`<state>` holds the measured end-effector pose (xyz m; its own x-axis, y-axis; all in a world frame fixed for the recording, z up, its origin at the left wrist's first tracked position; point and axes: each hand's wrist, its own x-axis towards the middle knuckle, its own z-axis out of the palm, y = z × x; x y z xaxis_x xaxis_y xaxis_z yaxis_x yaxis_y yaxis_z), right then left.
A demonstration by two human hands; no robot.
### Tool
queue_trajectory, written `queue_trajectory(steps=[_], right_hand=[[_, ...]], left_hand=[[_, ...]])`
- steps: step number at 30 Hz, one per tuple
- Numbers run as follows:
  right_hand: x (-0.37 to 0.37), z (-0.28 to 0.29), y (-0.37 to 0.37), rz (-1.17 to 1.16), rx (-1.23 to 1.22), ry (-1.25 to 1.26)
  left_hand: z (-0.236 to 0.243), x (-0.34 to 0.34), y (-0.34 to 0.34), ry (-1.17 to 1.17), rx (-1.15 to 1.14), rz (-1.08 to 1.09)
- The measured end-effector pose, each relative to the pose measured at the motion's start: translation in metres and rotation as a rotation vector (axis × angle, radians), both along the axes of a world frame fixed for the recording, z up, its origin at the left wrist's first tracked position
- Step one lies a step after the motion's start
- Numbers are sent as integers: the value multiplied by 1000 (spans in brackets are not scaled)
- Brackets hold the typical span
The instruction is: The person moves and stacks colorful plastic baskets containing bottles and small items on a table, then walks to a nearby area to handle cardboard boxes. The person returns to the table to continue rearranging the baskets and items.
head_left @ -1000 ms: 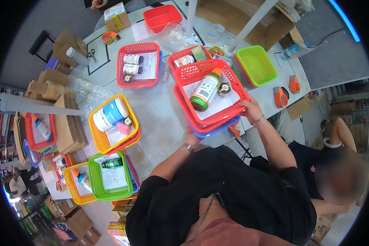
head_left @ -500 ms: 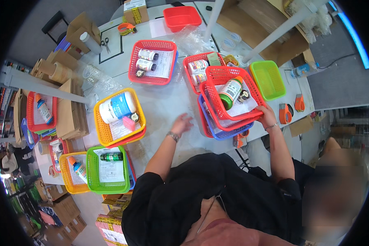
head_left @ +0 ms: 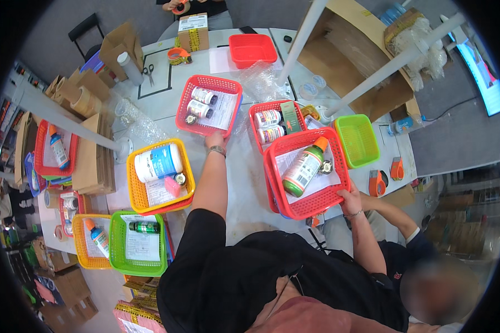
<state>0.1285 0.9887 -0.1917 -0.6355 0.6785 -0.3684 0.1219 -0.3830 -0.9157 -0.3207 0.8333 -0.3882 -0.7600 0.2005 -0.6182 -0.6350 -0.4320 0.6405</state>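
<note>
My left hand (head_left: 215,141) has reached forward to the near edge of a red basket (head_left: 186,97) holding two white pill bottles and a small dark-capped item on paper; its fingers are closed at that rim. My right hand (head_left: 349,201) grips the front right corner of a red basket (head_left: 305,208), stacked on others, holding a green bottle (head_left: 303,172) and a small jar (head_left: 325,166) on paper. Behind that stack sit another red basket (head_left: 258,144) with bottles and a green box, and green baskets (head_left: 355,125). A yellow basket (head_left: 144,200) with a tub stands left of my left arm.
A green basket (head_left: 133,263) and more baskets lie at lower left. Upright poles (head_left: 350,100), cardboard (head_left: 91,166), bubble wrap (head_left: 261,83) and tape dispensers (head_left: 378,180) surround the table. A co-worker's arm (head_left: 394,213) is beside my right arm; another person (head_left: 200,16) is at the back.
My left hand left the right-hand stack, moved leftward and forward, and took hold of the farther red basket's edge. My right hand and its stack moved slightly toward me since half a second ago.
</note>
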Motion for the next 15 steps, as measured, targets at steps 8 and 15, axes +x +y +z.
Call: queue_trajectory(steps=[8, 15], right_hand=[[5, -9, -2, 17, 66, 28], [5, -8, -6, -24, 52, 49]], left_hand=[[62, 28, -24, 135, -16, -242], [110, 40, 29, 368, -180, -801]])
